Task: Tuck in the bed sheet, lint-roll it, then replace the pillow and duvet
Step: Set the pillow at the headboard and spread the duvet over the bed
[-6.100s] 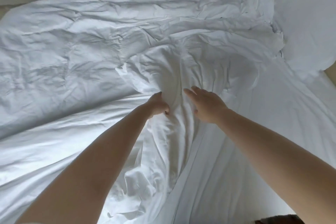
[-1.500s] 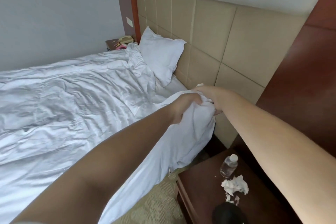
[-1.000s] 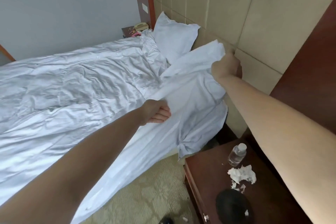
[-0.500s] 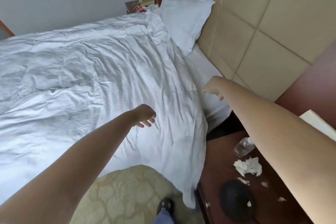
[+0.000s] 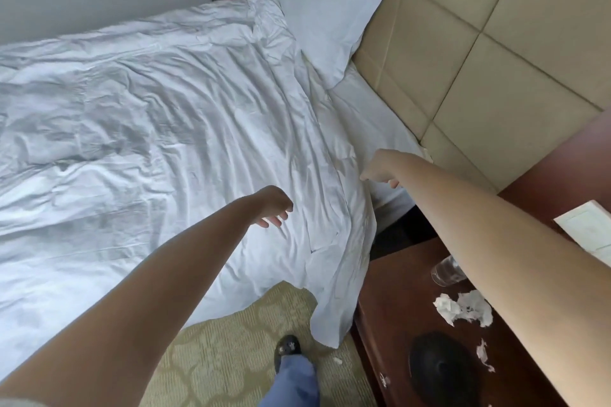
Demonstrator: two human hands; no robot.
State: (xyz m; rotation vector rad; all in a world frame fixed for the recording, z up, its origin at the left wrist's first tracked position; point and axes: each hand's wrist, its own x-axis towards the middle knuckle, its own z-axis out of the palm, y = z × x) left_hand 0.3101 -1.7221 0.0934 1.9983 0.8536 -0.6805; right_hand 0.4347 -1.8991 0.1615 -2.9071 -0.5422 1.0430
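White duvet (image 5: 148, 116) and pillow (image 5: 327, 10), beige quilted headboard (image 5: 479, 36), patterned tan carpet (image 5: 224, 350), red-brown nightstand (image 5: 406, 301).

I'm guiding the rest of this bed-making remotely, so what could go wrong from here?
The duvet corner hangs off the bed down to the carpet beside the shoe; it could be stepped on or dirtied. The right arm stretches right over the plastic bottle and crumpled tissues on the nightstand, so a sweep might knock them off. Both the left hand and right hand hold nothing.
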